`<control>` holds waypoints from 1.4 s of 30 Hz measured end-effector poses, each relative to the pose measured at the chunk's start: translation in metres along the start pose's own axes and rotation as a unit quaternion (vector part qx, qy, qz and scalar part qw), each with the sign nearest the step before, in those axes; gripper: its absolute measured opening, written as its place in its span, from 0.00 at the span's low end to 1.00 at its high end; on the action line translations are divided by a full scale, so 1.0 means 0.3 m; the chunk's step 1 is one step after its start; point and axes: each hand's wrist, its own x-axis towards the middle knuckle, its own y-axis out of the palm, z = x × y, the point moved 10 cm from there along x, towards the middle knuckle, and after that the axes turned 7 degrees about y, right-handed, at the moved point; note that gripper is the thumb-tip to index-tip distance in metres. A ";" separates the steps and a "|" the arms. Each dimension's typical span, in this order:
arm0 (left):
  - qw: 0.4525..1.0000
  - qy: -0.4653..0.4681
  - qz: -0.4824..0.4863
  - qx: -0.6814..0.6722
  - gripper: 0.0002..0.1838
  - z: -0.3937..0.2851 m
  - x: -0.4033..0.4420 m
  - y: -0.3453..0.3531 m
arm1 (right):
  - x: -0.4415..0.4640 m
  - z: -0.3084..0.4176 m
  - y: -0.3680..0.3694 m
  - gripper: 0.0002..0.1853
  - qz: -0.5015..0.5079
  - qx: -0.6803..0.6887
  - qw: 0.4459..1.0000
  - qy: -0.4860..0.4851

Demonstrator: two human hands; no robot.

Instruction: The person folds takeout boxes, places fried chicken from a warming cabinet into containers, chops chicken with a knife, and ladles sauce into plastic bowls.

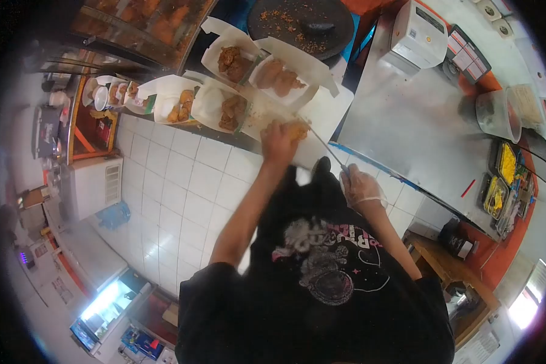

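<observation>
My left hand rests on the white cutting board, its fingers pressed around a piece of fried chicken. A clear plastic glove covers my right hand, which is closed round the handle of a knife. The blade slants up and left, its tip beside the chicken. Just beyond my left hand, an open paper box holds white rice and fried chicken. Two more open boxes with chicken stand behind it, one of them a white box on the right.
More filled boxes, among them a white box, line the counter leftward. A dark round mortar with crumbs and a pestle stands at the back. Right of the board is a steel table with a label printer, a clear tub and trays of yellow food.
</observation>
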 end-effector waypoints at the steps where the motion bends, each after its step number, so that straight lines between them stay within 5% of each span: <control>1: 0.999 -0.030 0.008 0.019 0.28 0.017 -0.008 0.002 | -0.009 0.012 0.007 0.16 -0.003 0.007 1.000 -0.003; 18: 0.999 -0.031 -0.005 -0.020 0.26 0.058 -0.018 0.012 | 0.220 0.050 0.267 0.16 0.026 -0.046 0.997 0.058; 21: 0.998 -0.032 -0.012 -0.046 0.26 0.063 -0.034 -0.007 | 0.309 0.111 0.288 0.16 0.030 -0.035 0.999 0.002; 23: 0.997 -0.024 -0.026 -0.069 0.26 0.072 -0.044 -0.024 | 0.299 0.210 0.283 0.17 -0.001 -0.163 0.975 -0.149; 24: 0.995 -0.024 -0.036 -0.086 0.26 0.086 -0.051 -0.028 | 0.293 0.202 0.273 0.17 -0.003 -0.164 0.975 -0.149; 26: 0.993 -0.029 -0.045 -0.106 0.25 0.111 -0.063 -0.035 | 0.200 0.212 0.129 0.18 0.046 -0.044 0.998 0.021; 30: 0.988 -0.041 -0.013 -0.149 0.25 0.131 -0.063 -0.004 | 0.146 0.186 0.188 0.19 0.082 -0.053 0.993 0.072; 37: 0.985 -0.029 -0.025 -0.170 0.25 0.124 -0.069 -0.023 | 0.312 0.182 0.341 0.18 0.051 -0.013 0.998 0.045; 39: 0.984 -0.042 -0.004 -0.172 0.25 0.120 -0.081 -0.037 | 0.351 0.204 0.376 0.15 0.030 -0.094 0.994 -0.055; 42: 0.978 -0.048 -0.006 -0.202 0.26 0.124 -0.084 -0.069 | 0.171 0.373 0.128 0.13 0.080 -0.099 0.991 -0.035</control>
